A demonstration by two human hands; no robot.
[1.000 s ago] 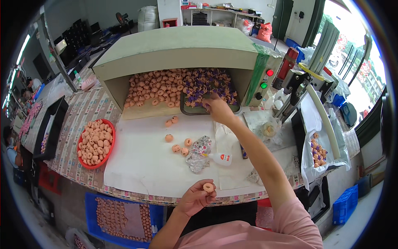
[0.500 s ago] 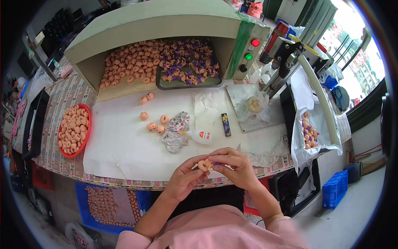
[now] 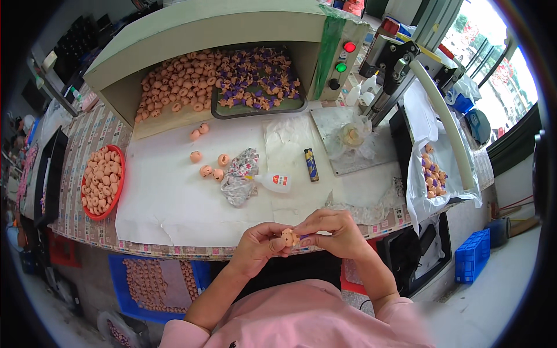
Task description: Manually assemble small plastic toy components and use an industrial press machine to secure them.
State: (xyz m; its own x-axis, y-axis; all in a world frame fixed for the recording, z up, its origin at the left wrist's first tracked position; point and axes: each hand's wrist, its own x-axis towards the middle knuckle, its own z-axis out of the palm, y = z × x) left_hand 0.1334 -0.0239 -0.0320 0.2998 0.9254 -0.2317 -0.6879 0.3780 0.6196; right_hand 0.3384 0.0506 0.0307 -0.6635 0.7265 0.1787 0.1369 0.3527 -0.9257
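Note:
A small peach doll head is pinched in the fingers of my left hand, just past the table's near edge. Its face side is turned up. My right hand grips a small figure body, of which only a bit of purple shows between the fingers; it meets the right side of the head. Beyond my hands lie a small white bottle, a crumpled floral cloth and a dark blue and yellow tube. Several loose doll heads lie left of the cloth.
A red basket of doll heads stands at the left. Under the beige hood are piled heads and a dark tray of purple-and-peach bodies. At the right stand a press on a metal plate and a lined box holding finished-looking figures.
The doll head has turned in my fingers: its opening faced up before, now its face side does. Both hands have come slightly nearer to me. The whole view has shifted a little.

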